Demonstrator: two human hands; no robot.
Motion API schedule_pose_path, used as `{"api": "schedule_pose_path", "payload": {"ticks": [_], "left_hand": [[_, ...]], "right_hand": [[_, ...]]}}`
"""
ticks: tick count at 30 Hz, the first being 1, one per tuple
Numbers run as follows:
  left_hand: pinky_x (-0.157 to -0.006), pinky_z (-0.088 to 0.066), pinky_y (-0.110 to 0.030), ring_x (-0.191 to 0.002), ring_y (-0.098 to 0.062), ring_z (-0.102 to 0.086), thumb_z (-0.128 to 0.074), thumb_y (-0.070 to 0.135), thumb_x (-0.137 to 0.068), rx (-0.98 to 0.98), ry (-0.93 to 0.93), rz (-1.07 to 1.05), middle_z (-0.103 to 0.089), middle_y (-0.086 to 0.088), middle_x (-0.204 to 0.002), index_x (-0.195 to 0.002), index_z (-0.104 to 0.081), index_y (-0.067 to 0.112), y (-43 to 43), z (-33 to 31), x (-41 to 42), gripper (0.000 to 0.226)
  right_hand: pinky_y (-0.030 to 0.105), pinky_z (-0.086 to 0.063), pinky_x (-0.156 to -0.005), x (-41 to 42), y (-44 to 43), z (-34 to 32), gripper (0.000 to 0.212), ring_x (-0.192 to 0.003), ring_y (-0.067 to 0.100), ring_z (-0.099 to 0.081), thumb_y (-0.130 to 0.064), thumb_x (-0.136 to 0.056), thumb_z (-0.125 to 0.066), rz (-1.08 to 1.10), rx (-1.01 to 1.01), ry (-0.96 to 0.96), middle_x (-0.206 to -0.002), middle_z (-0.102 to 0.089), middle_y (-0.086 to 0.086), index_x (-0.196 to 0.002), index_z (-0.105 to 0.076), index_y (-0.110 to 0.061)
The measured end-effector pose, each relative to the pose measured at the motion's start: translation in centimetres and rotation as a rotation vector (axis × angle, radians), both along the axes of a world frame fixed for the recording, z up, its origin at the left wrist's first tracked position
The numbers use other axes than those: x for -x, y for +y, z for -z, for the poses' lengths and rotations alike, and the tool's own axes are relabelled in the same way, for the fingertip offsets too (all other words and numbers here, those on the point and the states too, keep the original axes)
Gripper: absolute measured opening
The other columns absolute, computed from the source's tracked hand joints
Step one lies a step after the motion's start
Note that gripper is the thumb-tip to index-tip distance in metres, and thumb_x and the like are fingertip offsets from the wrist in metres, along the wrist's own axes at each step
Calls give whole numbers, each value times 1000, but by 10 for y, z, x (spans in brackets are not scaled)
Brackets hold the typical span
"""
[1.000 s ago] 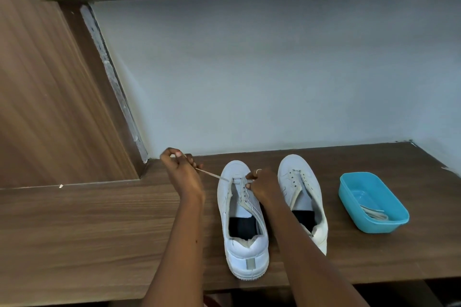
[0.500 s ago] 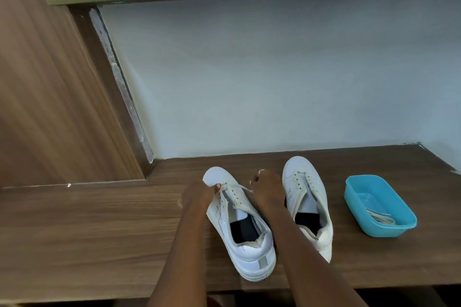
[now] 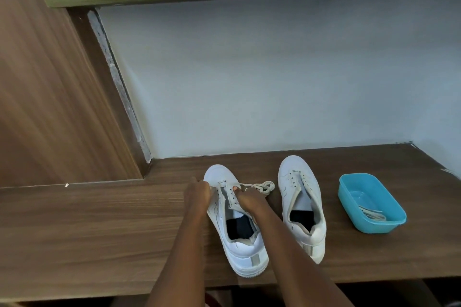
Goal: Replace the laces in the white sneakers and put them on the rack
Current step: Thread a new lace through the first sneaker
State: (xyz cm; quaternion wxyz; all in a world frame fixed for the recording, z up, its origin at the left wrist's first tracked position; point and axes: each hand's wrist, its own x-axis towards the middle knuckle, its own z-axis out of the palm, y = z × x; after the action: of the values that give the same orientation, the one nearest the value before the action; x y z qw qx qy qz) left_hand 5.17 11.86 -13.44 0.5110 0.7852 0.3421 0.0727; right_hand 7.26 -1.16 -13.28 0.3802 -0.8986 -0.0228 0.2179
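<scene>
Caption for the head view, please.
Left hand and right hand pinch the lace on one white sneaker; second sneaker and blue tub alongside.

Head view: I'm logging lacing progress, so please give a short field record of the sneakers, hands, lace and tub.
left sneaker: on the wooden shelf, toe toward the wall, both hands at its eyelets
right sneaker: beside it, untouched, eyelets look empty
left hand: curled at the left eyelet row; what it pinches is hidden
right hand: pinches the lace at the right eyelet row
lace slack: bundled on the shelf between the sneakers
blue tub: right of both sneakers, holds spare laces
</scene>
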Motion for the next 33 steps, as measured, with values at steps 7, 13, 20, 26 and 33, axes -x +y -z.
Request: {"api": "schedule_pose_path", "payload": {"ticks": [7,13,20,26,33], "left_hand": [[-66,-47,-38,-63,-27,-54,-21,18,-97,921,-226,-283,-54,-17,-77,-92,-45,3,-1,2,-8,29],[-107,-1,-67,-114,-30,-57,-14,37,-103,1309,-430,-348,-71,-9,-87,-129,-35,10,13,11,-7,43],[-90,-41,-46,-110,-21,-56,-23,35,-104,1247,-555,-374,-62,-3,-97,-103,-49,16,9,0,-14,32],[-91,-39,-61,-66,-10,-49,-37,28,-102,1253,-642,-364,-49,1,-73,-85,-48,18,10,-3,-19,22],[-69,-45,-40,-65,-12,-51,-39,29,-101,1061,-774,-170,-51,0,-70,-78,-46,20,-7,-29,-20,26]], "right_hand": [[31,-33,-104,-16,-12,7,53,-133,31,-40,-38,-103,-28,164,-98,121,-146,-40,18,-144,-33,-4],[35,-49,-95,-27,-15,16,43,-114,30,-59,-35,-93,-54,439,-418,131,-122,-62,16,-119,-60,-2],[48,-52,-91,-35,-4,23,10,-92,33,-64,-3,-74,-75,784,-878,218,-104,-68,19,-76,-69,-10],[17,-47,-47,-46,-25,0,22,-70,18,-66,3,-90,-56,854,-1147,181,-110,-66,19,-112,-55,1],[26,-40,-53,-45,-24,-6,20,-60,19,-56,-15,-85,-69,757,-794,-81,-79,-64,10,-72,-54,-12]]}}
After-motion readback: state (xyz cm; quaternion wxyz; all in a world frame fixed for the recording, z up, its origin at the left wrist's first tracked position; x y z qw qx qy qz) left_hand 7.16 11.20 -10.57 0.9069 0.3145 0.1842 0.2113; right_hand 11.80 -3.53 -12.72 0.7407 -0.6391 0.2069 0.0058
